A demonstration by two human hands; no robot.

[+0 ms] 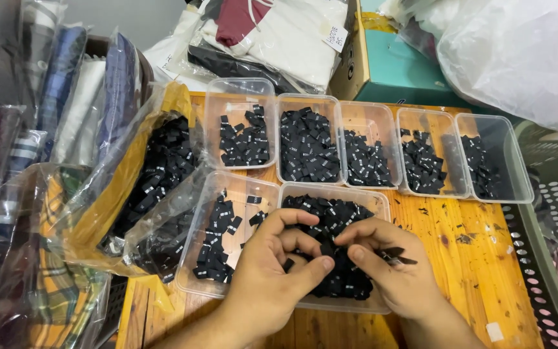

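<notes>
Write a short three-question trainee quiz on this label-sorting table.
1. True or false: both hands, the left hand and the right hand, are over the front right tray.
2. How many clear plastic trays sit in the back row? A) three B) five C) seven
3. What lies in the open plastic bag left of the trays?

Key
1. True: the fingers of both hands meet over its pile of small black labels.
2. B, five, from the back left tray to the back right tray.
3. More small black labels.
</notes>
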